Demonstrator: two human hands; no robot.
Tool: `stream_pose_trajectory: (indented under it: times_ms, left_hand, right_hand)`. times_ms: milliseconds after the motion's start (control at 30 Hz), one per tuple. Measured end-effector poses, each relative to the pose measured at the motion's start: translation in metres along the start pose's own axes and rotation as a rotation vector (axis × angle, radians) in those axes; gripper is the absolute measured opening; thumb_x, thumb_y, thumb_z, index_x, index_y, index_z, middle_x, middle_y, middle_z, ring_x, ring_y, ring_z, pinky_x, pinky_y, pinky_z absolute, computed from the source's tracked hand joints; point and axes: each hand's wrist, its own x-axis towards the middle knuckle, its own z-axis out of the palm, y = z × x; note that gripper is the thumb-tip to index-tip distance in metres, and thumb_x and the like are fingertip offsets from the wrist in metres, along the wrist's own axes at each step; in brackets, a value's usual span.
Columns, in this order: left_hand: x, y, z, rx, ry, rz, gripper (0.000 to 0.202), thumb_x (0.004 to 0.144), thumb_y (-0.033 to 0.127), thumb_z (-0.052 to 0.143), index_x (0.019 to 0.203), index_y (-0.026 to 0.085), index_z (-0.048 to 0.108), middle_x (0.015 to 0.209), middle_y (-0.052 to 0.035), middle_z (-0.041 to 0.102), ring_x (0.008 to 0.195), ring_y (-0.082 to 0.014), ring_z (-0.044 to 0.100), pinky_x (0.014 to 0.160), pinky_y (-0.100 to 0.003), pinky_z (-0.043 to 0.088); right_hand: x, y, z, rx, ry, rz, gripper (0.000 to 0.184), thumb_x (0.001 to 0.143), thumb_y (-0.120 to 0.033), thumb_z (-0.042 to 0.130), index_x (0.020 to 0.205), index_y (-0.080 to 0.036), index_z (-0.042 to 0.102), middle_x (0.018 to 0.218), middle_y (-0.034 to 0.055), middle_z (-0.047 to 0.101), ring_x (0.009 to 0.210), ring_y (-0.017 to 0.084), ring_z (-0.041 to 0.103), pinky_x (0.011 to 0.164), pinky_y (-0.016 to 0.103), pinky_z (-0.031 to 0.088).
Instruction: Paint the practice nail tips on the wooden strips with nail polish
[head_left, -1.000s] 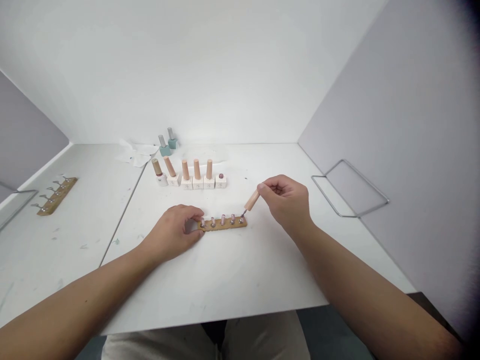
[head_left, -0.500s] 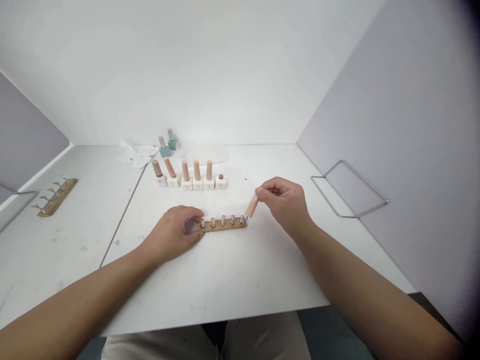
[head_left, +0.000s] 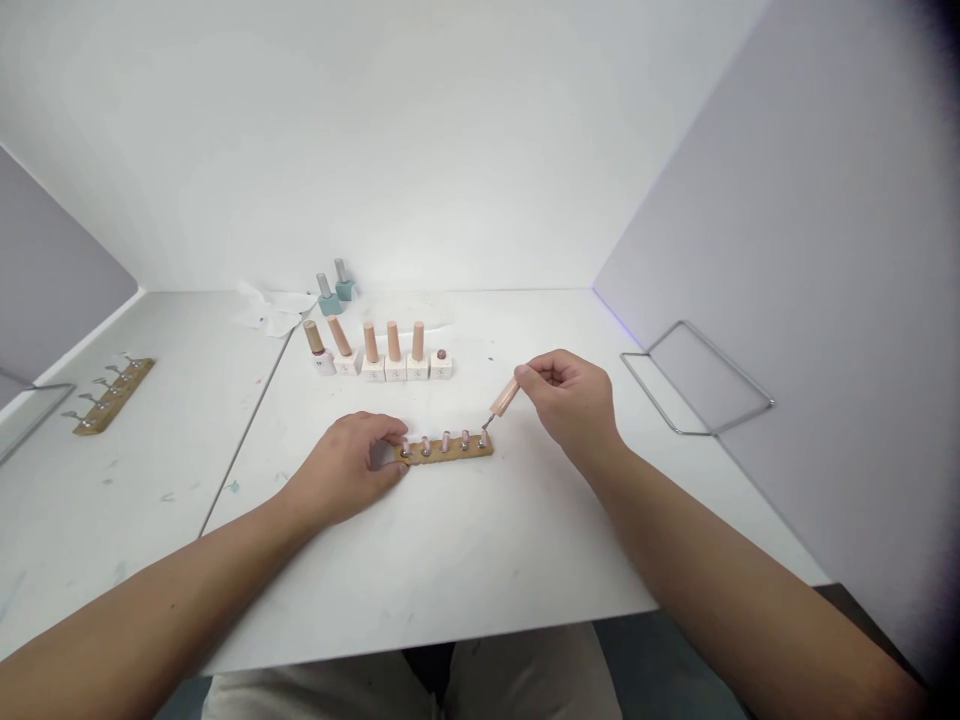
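My right hand (head_left: 564, 398) pinches the peach handle of a nail polish brush (head_left: 505, 397). The brush slants down to the left, its tip at the rightmost nail tip (head_left: 484, 438) on a wooden nail display strip (head_left: 454, 453). Several pinkish nail tips stand in a row on small metal holders along the strip. My left hand (head_left: 352, 462) grips the strip's left end between thumb and fingers, with the forearm resting over the table. Behind the strip is an uncapped white polish bottle (head_left: 441, 366) with a dark pinkish neck.
Left of the uncapped bottle stand capped bottles with peach caps (head_left: 394, 350) and one with a gold cap (head_left: 319, 350). Two teal bottles (head_left: 330, 300) and white tissue (head_left: 274, 308) lie farther back. Another strip with metal holders (head_left: 116, 395) is at left; a wire frame (head_left: 701, 380) stands at right.
My right hand has shifted slightly and tilted the brush flatter, its handle end lifting up and left from the strip's right end. My left hand has stayed in place.
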Motion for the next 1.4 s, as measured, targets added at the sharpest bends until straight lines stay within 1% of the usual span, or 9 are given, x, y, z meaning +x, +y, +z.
stream_pose_trajectory:
  times_ms: [133,267,500,667,767,867,1067,1233,1400]
  left_hand:
    - [0.0,0.001,-0.001,-0.004,-0.001,0.004,0.031,0.075,0.033,0.056,0.105,0.024,0.062,0.105,-0.004,0.067,0.089,-0.0238,0.061,0.078,-0.037,0.05]
    - [0.0,0.001,0.0,0.002,0.009,0.008,0.031,0.075,0.032,0.057,0.104,0.024,0.063,0.104,-0.0039,0.067,0.088,-0.0235,0.061,0.076,-0.037,0.05]
    - [0.0,0.0,0.001,0.002,0.005,0.005,0.031,0.075,0.032,0.057,0.105,0.023,0.062,0.104,-0.0038,0.067,0.089,-0.0232,0.061,0.077,-0.036,0.05]
    - [0.0,-0.001,0.0,-0.001,-0.002,-0.001,0.031,0.076,0.032,0.057,0.105,0.024,0.062,0.105,-0.0035,0.066,0.084,-0.0217,0.061,0.073,-0.035,0.051]
    - [-0.001,-0.001,0.0,0.001,0.006,0.0,0.031,0.076,0.033,0.057,0.104,0.024,0.062,0.105,-0.0041,0.067,0.087,-0.023,0.061,0.075,-0.036,0.051]
    - [-0.001,0.0,-0.001,0.009,-0.002,-0.006,0.03,0.076,0.033,0.057,0.104,0.024,0.062,0.105,-0.0044,0.067,0.09,-0.0241,0.061,0.077,-0.037,0.051]
    - [0.0,0.001,0.0,0.002,0.005,-0.005,0.031,0.076,0.032,0.057,0.105,0.024,0.062,0.103,-0.0033,0.067,0.085,-0.0223,0.062,0.074,-0.035,0.051]
    - [0.0,0.0,0.0,0.003,0.007,-0.004,0.031,0.076,0.032,0.057,0.105,0.024,0.062,0.103,-0.0031,0.067,0.087,-0.0226,0.062,0.073,-0.035,0.051]
    - [-0.001,0.0,0.0,0.001,0.01,0.001,0.03,0.075,0.032,0.057,0.104,0.024,0.063,0.105,-0.0036,0.067,0.089,-0.0233,0.062,0.077,-0.036,0.051]
  right_hand:
    - [0.0,0.0,0.0,0.017,0.011,-0.022,0.016,0.07,-0.032,0.063,0.064,-0.018,0.06,0.054,-0.0029,0.05,0.046,0.008,0.039,0.042,0.024,0.031]
    - [-0.006,-0.006,0.0,0.038,0.026,-0.031,0.012,0.069,-0.025,0.062,0.06,-0.018,0.058,0.057,-0.0022,0.053,0.05,0.008,0.042,0.046,0.024,0.035]
    - [-0.01,-0.012,0.0,0.04,-0.008,-0.038,0.012,0.07,-0.022,0.06,0.059,-0.018,0.056,0.055,-0.003,0.054,0.048,0.007,0.039,0.044,0.023,0.032]
    - [-0.009,-0.009,0.001,0.038,-0.008,-0.056,0.013,0.069,-0.023,0.063,0.058,-0.017,0.058,0.054,-0.0031,0.051,0.048,0.007,0.04,0.044,0.023,0.032]
    - [-0.009,-0.008,0.0,0.036,-0.021,-0.062,0.013,0.068,-0.022,0.062,0.058,-0.017,0.058,0.053,-0.0034,0.05,0.046,0.007,0.038,0.042,0.022,0.031]
    - [-0.007,-0.005,-0.002,0.034,-0.053,-0.069,0.013,0.068,-0.024,0.063,0.058,-0.017,0.058,0.053,-0.003,0.051,0.047,0.007,0.039,0.042,0.022,0.031]
    - [-0.003,0.0,-0.003,0.046,-0.127,-0.076,0.015,0.069,-0.027,0.063,0.059,-0.018,0.057,0.054,-0.0025,0.052,0.049,0.007,0.041,0.044,0.023,0.033]
    - [-0.002,-0.001,-0.002,0.03,-0.12,-0.018,0.015,0.068,-0.028,0.063,0.06,-0.018,0.058,0.055,-0.0029,0.051,0.047,0.007,0.039,0.043,0.023,0.032]
    - [-0.001,-0.002,0.0,0.005,-0.054,-0.002,0.016,0.069,-0.03,0.063,0.06,-0.018,0.058,0.053,-0.0035,0.049,0.045,0.007,0.037,0.041,0.022,0.03]
